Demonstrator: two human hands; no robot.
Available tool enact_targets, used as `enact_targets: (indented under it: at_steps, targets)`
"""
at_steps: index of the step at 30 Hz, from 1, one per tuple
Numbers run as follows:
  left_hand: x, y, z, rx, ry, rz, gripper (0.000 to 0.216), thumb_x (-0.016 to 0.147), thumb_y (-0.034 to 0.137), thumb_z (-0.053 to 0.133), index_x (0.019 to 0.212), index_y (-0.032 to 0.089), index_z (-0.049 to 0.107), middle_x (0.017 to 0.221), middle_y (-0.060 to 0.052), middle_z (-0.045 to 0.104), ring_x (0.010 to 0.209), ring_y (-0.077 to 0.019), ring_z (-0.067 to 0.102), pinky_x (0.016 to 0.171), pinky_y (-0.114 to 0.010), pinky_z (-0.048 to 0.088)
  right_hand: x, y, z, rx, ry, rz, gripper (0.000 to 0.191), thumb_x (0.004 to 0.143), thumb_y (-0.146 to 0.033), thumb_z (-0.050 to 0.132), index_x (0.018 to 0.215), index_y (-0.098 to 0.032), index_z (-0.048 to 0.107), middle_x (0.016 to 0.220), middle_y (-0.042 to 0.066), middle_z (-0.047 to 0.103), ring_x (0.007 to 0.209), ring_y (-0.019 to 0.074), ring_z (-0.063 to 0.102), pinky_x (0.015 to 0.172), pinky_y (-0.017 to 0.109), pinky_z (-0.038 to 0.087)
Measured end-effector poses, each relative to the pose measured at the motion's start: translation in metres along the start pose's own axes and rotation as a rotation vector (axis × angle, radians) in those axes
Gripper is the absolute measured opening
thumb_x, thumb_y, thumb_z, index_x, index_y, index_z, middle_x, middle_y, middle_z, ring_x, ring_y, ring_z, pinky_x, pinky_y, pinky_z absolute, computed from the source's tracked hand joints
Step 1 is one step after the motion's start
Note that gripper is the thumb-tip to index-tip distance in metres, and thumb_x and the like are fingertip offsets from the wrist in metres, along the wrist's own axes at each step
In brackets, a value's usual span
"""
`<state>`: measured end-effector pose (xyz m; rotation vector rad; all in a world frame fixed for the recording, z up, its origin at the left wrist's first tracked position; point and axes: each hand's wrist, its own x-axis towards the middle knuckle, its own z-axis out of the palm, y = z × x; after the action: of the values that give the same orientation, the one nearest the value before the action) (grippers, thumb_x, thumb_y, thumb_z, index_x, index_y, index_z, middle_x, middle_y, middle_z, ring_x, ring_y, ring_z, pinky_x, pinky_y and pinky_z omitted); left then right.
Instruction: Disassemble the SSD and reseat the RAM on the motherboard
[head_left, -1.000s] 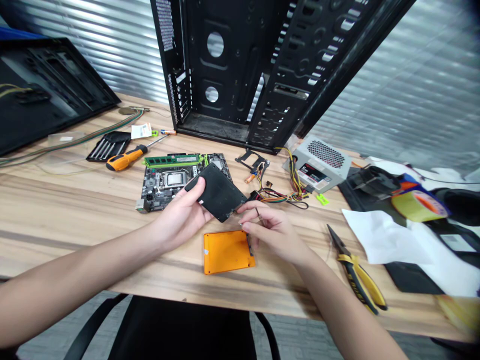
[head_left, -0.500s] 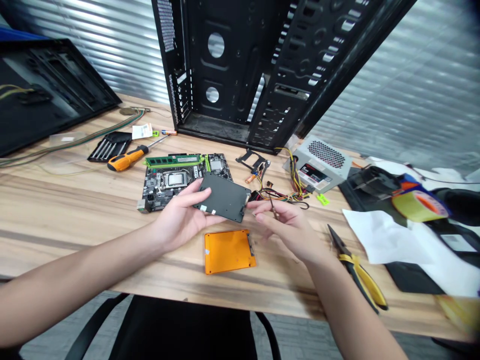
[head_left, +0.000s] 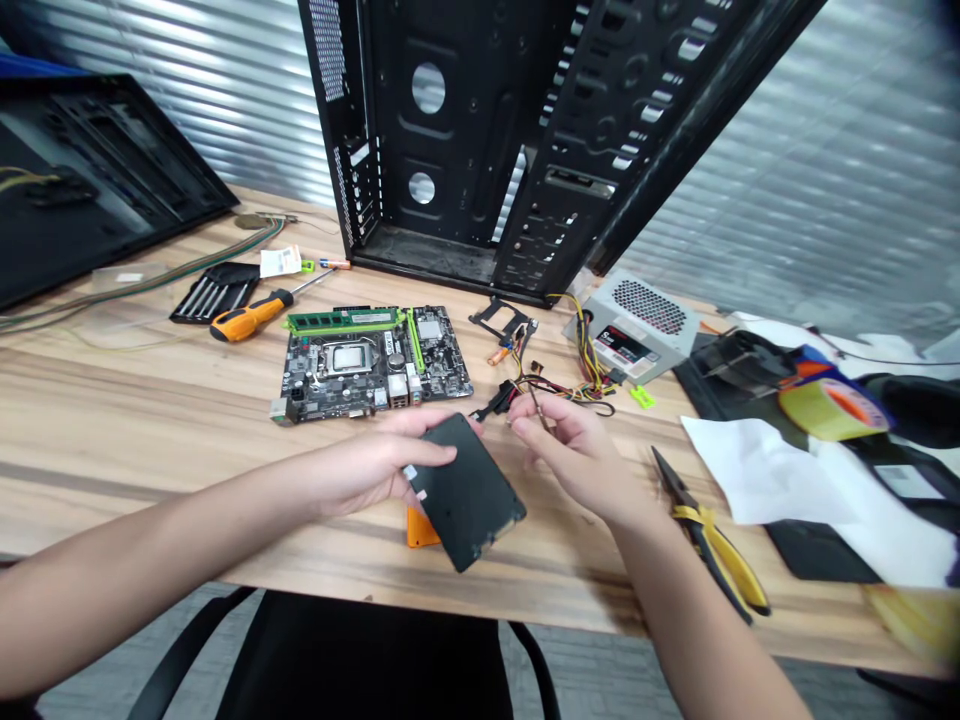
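Note:
In my left hand [head_left: 397, 460] is a flat black solid-state drive [head_left: 466, 490], gripped with the thumb on top and tilted so its connector end points down to the right. Beneath it, mostly covered, an orange drive [head_left: 420, 530] lies on the table. My right hand [head_left: 559, 440] is closed, pinching a thin dark tool [head_left: 538, 408] whose kind I cannot make out; it stays apart from the black drive. Just beyond my hands sits a motherboard [head_left: 375, 360] with a green memory stick. A bundle of cables [head_left: 555, 385] lies beyond my right hand.
An open black computer case [head_left: 465, 250] stands at the back, with a power supply [head_left: 637, 325] to its right. Yellow-handled pliers [head_left: 712, 545] and white paper [head_left: 757, 470] lie right. An orange screwdriver [head_left: 251, 317] and a bit set [head_left: 215, 292] are left.
The black drive has turned clockwise and come nearer to me in my left hand, now covering most of the orange drive. My right hand keeps nearly the same place.

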<state>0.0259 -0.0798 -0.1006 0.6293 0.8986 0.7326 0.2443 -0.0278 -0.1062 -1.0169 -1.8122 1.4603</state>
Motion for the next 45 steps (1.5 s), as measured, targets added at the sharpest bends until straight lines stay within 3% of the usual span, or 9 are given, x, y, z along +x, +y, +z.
enact_targets:
  at_steps: [5,10,17,37,45]
  targets:
    - [0.002,-0.009,-0.002,0.238,0.002,-0.035,0.052,0.074,0.023,0.070,0.124,0.026,0.059,0.105,-0.006,0.066,0.073,-0.0150,0.063,0.053,-0.020,0.047,-0.001,0.000,0.009,-0.062,-0.170,-0.051,0.023,0.093,-0.039,0.052,0.083,-0.019,0.055,0.077,0.000,0.048,0.066,0.0109,0.045,0.056,0.023,0.040]
    - [0.005,-0.012,-0.006,0.310,-0.078,-0.015,0.040,0.078,0.024,0.068,0.118,0.026,0.063,0.096,-0.004,0.066,0.071,-0.0139,0.062,0.050,-0.017,0.046,0.001,0.005,0.011,-0.160,-0.253,-0.096,0.024,0.095,-0.035,0.050,0.078,-0.018,0.053,0.075,-0.001,0.046,0.072,0.0122,0.044,0.064,0.025,0.036]
    - [0.004,-0.009,-0.004,0.313,-0.173,0.000,0.030,0.080,0.027,0.067,0.110,0.022,0.066,0.090,-0.003,0.068,0.066,-0.0137,0.062,0.054,-0.021,0.050,0.001,0.007,0.010,-0.211,-0.260,-0.074,0.026,0.095,-0.038,0.049,0.078,-0.018,0.053,0.075,-0.001,0.046,0.071,0.0129,0.044,0.063,0.025,0.035]
    - [0.003,-0.008,-0.004,0.329,-0.179,-0.013,0.032,0.081,0.027,0.067,0.113,0.023,0.066,0.090,-0.004,0.068,0.066,-0.0134,0.063,0.051,-0.018,0.049,-0.001,0.003,0.008,-0.223,-0.272,-0.067,0.022,0.094,-0.034,0.051,0.078,-0.018,0.053,0.077,-0.001,0.047,0.074,0.0136,0.045,0.065,0.026,0.035]
    - [0.003,-0.008,-0.006,0.355,-0.179,0.041,0.043,0.081,0.027,0.067,0.123,0.030,0.062,0.093,-0.004,0.067,0.068,-0.0136,0.062,0.046,-0.014,0.047,-0.002,0.002,0.008,-0.272,-0.232,-0.110,0.021,0.094,-0.035,0.053,0.081,-0.019,0.057,0.080,0.001,0.053,0.078,0.0155,0.051,0.070,0.027,0.039]
